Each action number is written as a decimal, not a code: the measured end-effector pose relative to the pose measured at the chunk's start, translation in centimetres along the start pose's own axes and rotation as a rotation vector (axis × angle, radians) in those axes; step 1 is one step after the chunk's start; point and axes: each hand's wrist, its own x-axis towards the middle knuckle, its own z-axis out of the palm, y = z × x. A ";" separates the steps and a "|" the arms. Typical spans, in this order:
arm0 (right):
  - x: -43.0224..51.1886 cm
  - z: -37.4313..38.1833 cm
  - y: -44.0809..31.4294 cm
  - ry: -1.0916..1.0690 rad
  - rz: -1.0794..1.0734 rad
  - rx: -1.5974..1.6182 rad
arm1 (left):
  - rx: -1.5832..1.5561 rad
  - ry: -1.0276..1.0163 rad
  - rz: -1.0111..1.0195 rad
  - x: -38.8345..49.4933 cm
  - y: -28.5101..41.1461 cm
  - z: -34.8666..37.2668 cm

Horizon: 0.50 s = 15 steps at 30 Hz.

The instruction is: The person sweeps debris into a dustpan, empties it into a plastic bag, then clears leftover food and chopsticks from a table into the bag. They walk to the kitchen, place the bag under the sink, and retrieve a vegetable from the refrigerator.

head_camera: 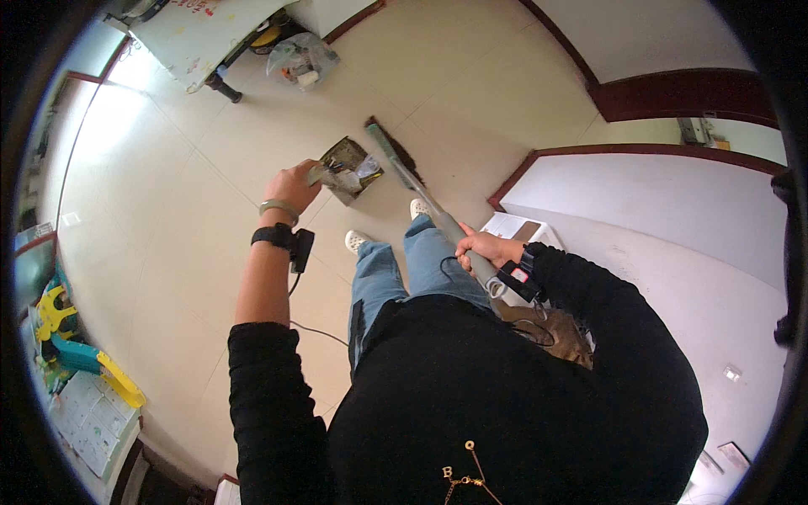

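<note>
My left hand (293, 187) is closed around the handle of a dustpan (344, 192), whose pan holds scraps of plastic, paper and other litter. With my right hand (487, 247) I grip the grey handle of a broom (449, 226) near its hollow end. The broom's dark-bristled head (394, 154) is down by the floor, just right of the dustpan and apart from it. A thin dark smudge lies on the floor near the bristles. Both of my feet, in white clogs (356, 240), stand just behind the dustpan.
Beige floor tiles (183, 208) spread around me. A table (202, 41) with a dark leg stands far left, beside a clear plastic bag (303, 61) of litter. White walls with dark red skirting (511, 180) and a white box (521, 227) are on the right. Colourful toys (82, 353) sit at left.
</note>
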 end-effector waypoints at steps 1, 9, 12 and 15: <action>-0.1 0.8 0.1 -0.017 0.005 -0.049 | -0.007 -0.002 -0.002 -0.1 0.0 -0.1; -8.7 2.3 3.8 0.037 -0.110 -0.257 | 0.022 0.010 -0.003 -0.7 0.4 -0.6; -12.7 2.4 6.7 0.086 -0.122 -0.150 | 0.030 -0.020 -0.011 -0.7 -0.4 -0.3; -14.2 1.8 9.3 0.155 -0.137 -0.048 | -0.020 0.004 0.064 -2.0 -2.1 -0.3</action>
